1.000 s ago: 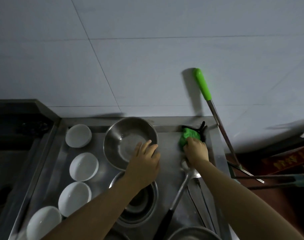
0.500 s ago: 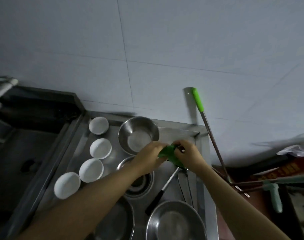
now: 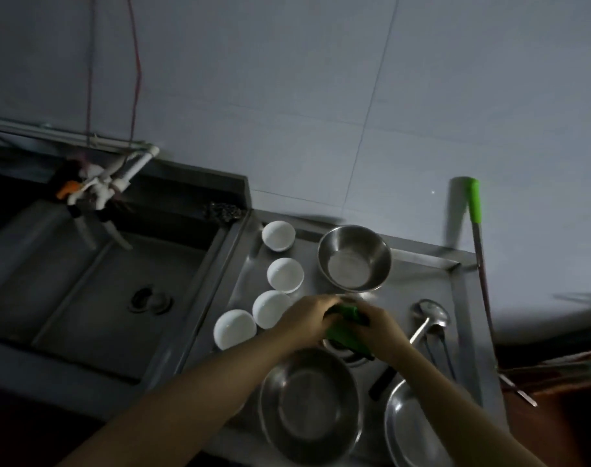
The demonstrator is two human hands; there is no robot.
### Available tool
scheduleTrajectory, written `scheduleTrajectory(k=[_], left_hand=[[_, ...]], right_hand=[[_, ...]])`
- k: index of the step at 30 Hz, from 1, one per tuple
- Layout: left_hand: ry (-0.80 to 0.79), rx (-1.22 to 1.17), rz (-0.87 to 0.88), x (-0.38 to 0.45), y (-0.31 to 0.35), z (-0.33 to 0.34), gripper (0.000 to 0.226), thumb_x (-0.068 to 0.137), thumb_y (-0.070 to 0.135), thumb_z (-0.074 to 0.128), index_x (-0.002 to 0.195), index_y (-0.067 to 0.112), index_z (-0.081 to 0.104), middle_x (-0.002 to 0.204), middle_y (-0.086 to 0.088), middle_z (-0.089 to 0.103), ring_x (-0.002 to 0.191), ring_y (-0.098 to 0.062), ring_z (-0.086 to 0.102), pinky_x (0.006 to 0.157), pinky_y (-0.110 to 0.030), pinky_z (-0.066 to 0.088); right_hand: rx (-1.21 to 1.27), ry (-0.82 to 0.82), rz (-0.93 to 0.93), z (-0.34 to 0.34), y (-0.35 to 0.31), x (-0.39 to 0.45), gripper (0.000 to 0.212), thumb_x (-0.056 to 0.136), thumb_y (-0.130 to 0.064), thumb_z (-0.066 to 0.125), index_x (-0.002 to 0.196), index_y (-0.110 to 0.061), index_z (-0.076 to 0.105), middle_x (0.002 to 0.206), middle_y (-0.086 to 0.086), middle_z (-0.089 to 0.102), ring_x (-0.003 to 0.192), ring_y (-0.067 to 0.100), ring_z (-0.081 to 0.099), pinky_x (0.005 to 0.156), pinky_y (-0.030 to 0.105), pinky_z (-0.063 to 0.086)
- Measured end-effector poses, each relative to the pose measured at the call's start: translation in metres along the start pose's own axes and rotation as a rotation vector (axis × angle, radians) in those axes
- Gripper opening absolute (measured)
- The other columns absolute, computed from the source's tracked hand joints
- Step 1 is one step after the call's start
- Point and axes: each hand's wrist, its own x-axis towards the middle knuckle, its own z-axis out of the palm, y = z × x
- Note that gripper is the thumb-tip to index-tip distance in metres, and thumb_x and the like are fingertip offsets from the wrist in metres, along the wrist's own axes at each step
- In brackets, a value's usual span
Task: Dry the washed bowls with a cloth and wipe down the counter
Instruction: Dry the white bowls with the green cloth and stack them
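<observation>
A green cloth [image 3: 344, 328] is held between both hands above the steel counter [image 3: 455, 298]. My left hand [image 3: 307, 318] grips its left side and my right hand [image 3: 385, 328] its right side. Several white bowls [image 3: 285, 274] stand in a row along the counter's left edge. One steel bowl [image 3: 354, 261] sits at the back. A larger steel bowl [image 3: 309, 409] sits in front below my hands. Another steel bowl under the hands is mostly hidden.
A ladle [image 3: 428, 315] lies right of my hands, with a steel pan [image 3: 412, 429] at the front right. A sink [image 3: 85, 281] with a tap [image 3: 98, 190] lies to the left. A green-handled pole [image 3: 477, 251] leans on the tiled wall.
The right hand lifted the cloth from the counter's back and the left hand joined it. Both hands now hold the cloth nearer to me. The view swung left, showing the sink.
</observation>
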Motion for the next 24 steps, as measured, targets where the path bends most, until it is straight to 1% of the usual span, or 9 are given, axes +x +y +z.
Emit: scheduleTrajectory(k=[2,4,6,9,14,17,20,22,24], left_hand=[[-0.028,0.015,0.008,-0.023,-0.026,-0.024,0.022,0.095,0.031,0.056,0.114,0.03,0.066,0.107,0.013,0.068,0.098,-0.005,0.062,0.086,-0.026,0.049],[-0.038,0.029,-0.023,-0.047,-0.054,-0.052,0.021,0.096,0.032,0.057,0.112,0.024,0.068,0.105,0.007,0.069,0.096,-0.009,0.063,0.085,-0.03,0.052],[-0.035,0.077,-0.093,-0.07,-0.082,-0.076,0.023,0.097,0.031,0.06,0.115,0.02,0.068,0.111,0.0,0.07,0.1,-0.015,0.065,0.086,-0.03,0.051],[-0.06,0.165,-0.15,-0.103,-0.121,-0.099,0.022,0.096,0.027,0.061,0.114,0.018,0.069,0.114,-0.001,0.069,0.101,-0.019,0.065,0.085,-0.033,0.052],[-0.08,0.254,-0.275,-0.145,-0.169,-0.099,0.023,0.093,0.031,0.058,0.112,0.023,0.068,0.116,0.0,0.067,0.101,-0.022,0.064,0.078,-0.028,0.045],[-0.092,0.235,-0.336,-0.166,-0.188,-0.085,0.019,0.092,0.027,0.054,0.103,0.02,0.068,0.1,-0.001,0.07,0.091,-0.023,0.066,0.074,-0.033,0.051],[-0.072,0.203,-0.388,-0.187,-0.194,-0.072,0.013,0.096,0.019,0.051,0.087,0.017,0.06,0.08,0.001,0.061,0.076,-0.021,0.061,0.062,-0.03,0.04],[-0.068,0.187,-0.439,-0.198,-0.204,-0.062,0.012,0.096,0.019,0.053,0.085,0.018,0.057,0.079,0.003,0.058,0.073,-0.018,0.059,0.062,-0.029,0.042],[-0.082,0.168,-0.476,-0.207,-0.215,-0.052,0.008,0.094,0.022,0.056,0.095,0.019,0.064,0.088,0.002,0.067,0.079,-0.017,0.063,0.068,-0.032,0.053]], right_hand=[[-0.096,0.005,0.047,0.032,-0.015,0.004,0.023,0.09,-0.022,0.068,0.113,-0.019,0.073,0.109,-0.005,0.071,0.105,0.013,0.065,0.095,0.028,0.049],[-0.149,-0.005,0.117,0.058,-0.039,0.001,0.017,0.091,-0.019,0.065,0.103,-0.013,0.074,0.1,0.002,0.072,0.097,0.02,0.065,0.09,0.035,0.05],[-0.135,0.026,0.148,0.078,-0.062,-0.004,0.009,0.091,-0.019,0.064,0.095,-0.015,0.071,0.089,0.0,0.07,0.089,0.02,0.065,0.079,0.031,0.048],[-0.073,0.016,0.184,0.101,-0.091,-0.015,0.006,0.094,-0.026,0.063,0.098,-0.024,0.067,0.083,-0.01,0.064,0.083,0.011,0.063,0.071,0.022,0.043],[0.02,-0.017,0.239,0.135,-0.119,-0.03,0.018,0.095,-0.03,0.059,0.111,-0.027,0.066,0.091,-0.01,0.066,0.093,0.013,0.065,0.079,0.025,0.048],[0.046,-0.022,0.246,0.156,-0.123,-0.04,0.022,0.096,-0.029,0.056,0.115,-0.024,0.065,0.097,-0.006,0.068,0.093,0.014,0.065,0.069,0.017,0.045],[0.064,-0.04,0.269,0.177,-0.119,-0.047,0.021,0.097,-0.024,0.054,0.115,-0.02,0.064,0.096,-0.003,0.069,0.086,0.012,0.065,0.066,0.016,0.048],[0.063,-0.065,0.281,0.19,-0.118,-0.054,0.017,0.098,-0.022,0.054,0.112,-0.02,0.064,0.094,-0.003,0.067,0.083,0.009,0.064,0.065,0.016,0.049],[0.081,-0.06,0.296,0.205,-0.118,-0.063,0.011,0.099,-0.021,0.055,0.105,-0.021,0.064,0.09,-0.002,0.067,0.079,0.01,0.064,0.061,0.015,0.048]])
